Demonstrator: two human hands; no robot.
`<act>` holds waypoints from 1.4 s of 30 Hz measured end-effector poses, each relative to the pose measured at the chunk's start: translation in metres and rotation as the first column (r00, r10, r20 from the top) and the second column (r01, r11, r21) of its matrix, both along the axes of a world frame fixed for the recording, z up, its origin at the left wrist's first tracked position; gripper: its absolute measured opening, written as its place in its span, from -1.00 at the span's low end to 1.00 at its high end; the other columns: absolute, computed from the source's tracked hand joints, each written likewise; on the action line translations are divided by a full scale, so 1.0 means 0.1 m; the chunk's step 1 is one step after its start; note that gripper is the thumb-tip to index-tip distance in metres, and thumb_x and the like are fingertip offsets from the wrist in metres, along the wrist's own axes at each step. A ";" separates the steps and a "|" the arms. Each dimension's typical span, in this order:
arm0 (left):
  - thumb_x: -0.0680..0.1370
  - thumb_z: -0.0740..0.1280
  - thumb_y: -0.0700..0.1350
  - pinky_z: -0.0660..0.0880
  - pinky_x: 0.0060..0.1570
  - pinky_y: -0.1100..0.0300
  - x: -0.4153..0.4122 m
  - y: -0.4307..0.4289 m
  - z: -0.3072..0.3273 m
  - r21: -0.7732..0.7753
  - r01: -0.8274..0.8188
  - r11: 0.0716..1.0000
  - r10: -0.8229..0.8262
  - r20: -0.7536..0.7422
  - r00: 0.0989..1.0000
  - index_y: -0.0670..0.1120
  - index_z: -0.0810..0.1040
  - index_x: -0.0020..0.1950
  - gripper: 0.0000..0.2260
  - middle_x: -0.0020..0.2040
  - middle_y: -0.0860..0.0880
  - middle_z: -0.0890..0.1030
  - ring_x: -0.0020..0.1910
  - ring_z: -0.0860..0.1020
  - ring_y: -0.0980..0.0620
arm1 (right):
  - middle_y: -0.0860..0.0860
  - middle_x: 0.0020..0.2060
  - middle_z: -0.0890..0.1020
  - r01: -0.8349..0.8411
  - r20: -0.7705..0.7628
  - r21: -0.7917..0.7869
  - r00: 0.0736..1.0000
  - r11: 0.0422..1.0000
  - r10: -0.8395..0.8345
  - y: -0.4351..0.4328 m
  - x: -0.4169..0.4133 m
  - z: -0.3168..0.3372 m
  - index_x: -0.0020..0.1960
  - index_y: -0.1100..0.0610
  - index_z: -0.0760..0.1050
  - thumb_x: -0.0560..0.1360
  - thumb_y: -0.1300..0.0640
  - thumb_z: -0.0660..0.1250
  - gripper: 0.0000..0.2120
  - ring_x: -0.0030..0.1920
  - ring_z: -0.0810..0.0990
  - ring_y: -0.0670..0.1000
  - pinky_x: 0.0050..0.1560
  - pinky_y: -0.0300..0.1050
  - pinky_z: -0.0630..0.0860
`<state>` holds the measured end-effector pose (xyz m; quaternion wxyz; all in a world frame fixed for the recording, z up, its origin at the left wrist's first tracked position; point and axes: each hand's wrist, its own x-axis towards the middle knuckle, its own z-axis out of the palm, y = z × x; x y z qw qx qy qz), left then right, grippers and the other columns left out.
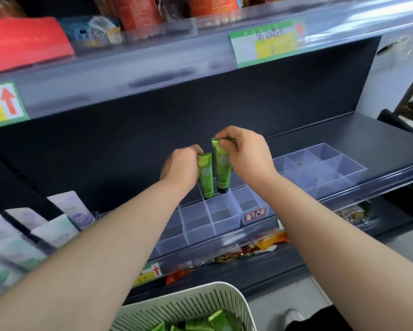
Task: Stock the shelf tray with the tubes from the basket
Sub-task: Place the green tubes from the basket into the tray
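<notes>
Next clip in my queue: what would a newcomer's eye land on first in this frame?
Two bright green plastic tubes stand out at centre: the left hand holds the left tube, the right hand pinches the top of the right tube, caps down at the rear cells of a clear plastic divided tray on the dark shelf. At the bottom edge, a white slotted plastic basket holds more green tubes.
</notes>
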<state>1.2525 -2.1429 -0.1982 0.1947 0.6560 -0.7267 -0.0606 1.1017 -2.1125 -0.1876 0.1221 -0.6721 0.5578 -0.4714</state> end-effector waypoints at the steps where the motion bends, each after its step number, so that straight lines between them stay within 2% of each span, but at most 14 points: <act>1: 0.57 0.22 -0.19 0.38 -0.20 0.19 0.02 0.01 0.00 -0.040 0.000 0.999 0.000 0.007 1.000 0.09 0.55 0.15 -0.75 -0.01 -0.05 0.61 -0.10 0.54 -0.07 | -0.08 -0.15 0.62 -0.002 -0.008 0.004 1.000 1.000 0.002 -0.02 0.01 -0.01 0.06 0.01 0.60 0.57 0.15 0.26 -0.84 -0.04 0.55 0.04 -0.04 -0.01 0.52; 3: 0.59 0.23 -0.19 0.46 -0.12 0.13 0.07 0.04 0.00 -0.112 0.012 0.994 -0.009 0.023 1.000 0.03 0.52 0.25 -0.73 0.07 -0.07 0.62 0.02 0.56 -0.10 | -0.07 -0.14 0.62 -0.010 -0.024 0.018 1.000 1.000 0.011 -0.05 0.04 -0.03 0.06 0.02 0.59 0.57 0.15 0.25 -0.84 -0.04 0.56 0.05 -0.04 -0.02 0.52; 6: 0.62 0.23 -0.13 0.51 0.00 0.03 0.13 0.13 0.03 -0.160 0.033 0.987 -0.028 0.032 0.999 -0.04 0.51 0.28 -0.76 0.14 -0.11 0.59 0.10 0.55 -0.13 | -0.04 -0.11 0.63 -0.009 -0.084 0.043 0.996 0.999 0.013 -0.10 0.08 -0.08 0.09 0.03 0.59 0.58 0.16 0.24 -0.82 -0.01 0.56 0.06 -0.02 -0.03 0.51; 9: 0.63 0.23 -0.10 0.50 -0.02 0.04 0.16 0.20 0.03 -0.164 0.048 0.985 -0.041 0.047 0.998 -0.05 0.50 0.28 -0.76 0.17 -0.10 0.57 0.10 0.54 -0.12 | 0.04 -0.02 0.63 -0.010 -0.158 0.082 0.987 0.997 0.023 -0.15 0.12 -0.15 0.11 0.04 0.59 0.57 0.18 0.22 -0.79 0.03 0.55 0.09 -0.01 -0.01 0.50; 13: 0.63 0.21 -0.10 0.50 -0.05 0.03 0.19 0.28 0.02 -0.138 0.054 0.989 -0.043 0.077 0.996 -0.01 0.48 0.25 -0.79 0.16 -0.06 0.56 0.08 0.52 -0.12 | 0.02 -0.02 0.60 0.017 -0.291 0.116 0.957 0.993 0.018 -0.17 0.17 -0.24 0.11 -0.01 0.58 0.59 0.15 0.18 -0.77 0.03 0.51 0.07 -0.07 -0.01 0.50; 17: 0.63 0.22 -0.12 0.47 0.02 0.03 0.24 0.33 0.02 -0.139 0.060 0.988 -0.040 0.148 0.988 -0.02 0.44 0.32 -0.74 0.23 -0.03 0.55 0.21 0.44 -0.07 | 0.03 -0.03 0.59 0.028 -0.402 0.127 0.915 0.991 0.026 -0.18 0.21 -0.31 0.14 0.00 0.56 0.59 0.17 0.15 -0.75 0.05 0.49 0.08 -0.14 -0.06 0.46; 21: 0.62 0.24 -0.12 0.41 0.05 0.05 0.30 0.38 0.04 -0.130 0.032 0.991 -0.015 0.130 0.991 -0.02 0.34 0.42 -0.64 0.31 -0.02 0.50 0.27 0.41 -0.07 | 0.02 0.00 0.60 0.043 -0.428 0.087 0.904 0.995 -0.002 -0.16 0.23 -0.31 0.19 0.02 0.53 0.60 0.18 0.15 -0.74 0.09 0.46 0.09 -0.15 -0.06 0.44; 26: 0.62 0.24 -0.14 0.44 0.12 0.01 0.37 0.58 0.05 -0.141 0.061 0.988 -0.048 0.087 0.995 -0.02 0.34 0.42 -0.64 0.34 0.00 0.48 0.29 0.39 -0.05 | 0.05 0.09 0.57 0.060 -0.470 -0.045 0.880 0.997 -0.075 0.06 0.26 -0.30 0.24 0.04 0.51 0.60 0.14 0.19 -0.75 0.13 0.42 0.14 -0.04 0.02 0.39; 31: 0.62 0.23 -0.15 0.45 0.14 -0.03 0.46 0.93 -0.01 -0.146 0.069 0.987 -0.063 0.048 0.997 -0.01 0.38 0.40 -0.66 0.34 0.02 0.49 0.31 0.38 -0.04 | 0.08 0.05 0.59 0.007 -0.495 -0.153 0.865 0.988 -0.083 0.46 0.35 -0.49 0.16 0.09 0.56 0.48 0.25 0.34 -0.74 0.04 0.47 0.20 -0.17 0.02 0.38; 36: 0.63 0.23 -0.14 0.39 0.10 0.08 0.61 1.38 -0.20 -0.105 0.063 0.993 -0.062 0.009 0.998 0.00 0.42 0.38 -0.69 0.31 0.03 0.49 0.31 0.39 -0.01 | 0.06 -0.03 0.61 -0.051 -0.505 -0.139 0.863 0.989 -0.026 0.96 0.47 -0.87 0.08 0.09 0.59 0.44 0.23 0.40 -0.78 -0.02 0.51 0.19 -0.20 0.05 0.46; 40: 0.62 0.24 -0.10 0.38 0.10 0.09 0.81 1.74 -0.49 -0.065 0.052 0.997 -0.052 -0.006 0.999 0.05 0.46 0.33 -0.72 0.28 0.03 0.51 0.29 0.41 0.01 | 0.02 -0.08 0.61 -0.107 -0.518 -0.082 0.854 0.991 0.050 1.32 0.57 -1.23 0.04 0.08 0.60 0.41 0.23 0.42 -0.79 -0.06 0.53 0.18 -0.19 0.04 0.48; 42: 0.61 0.25 -0.10 0.36 0.07 0.16 0.92 1.91 -0.66 -0.047 0.061 0.997 -0.061 -0.009 0.998 0.04 0.48 0.30 -0.74 0.23 0.04 0.53 0.26 0.44 0.04 | -0.01 -0.11 0.61 -0.138 -0.531 -0.043 0.842 0.989 0.095 1.47 0.65 -1.42 0.01 0.06 0.60 0.40 0.22 0.43 -0.80 -0.07 0.54 0.16 -0.21 0.01 0.47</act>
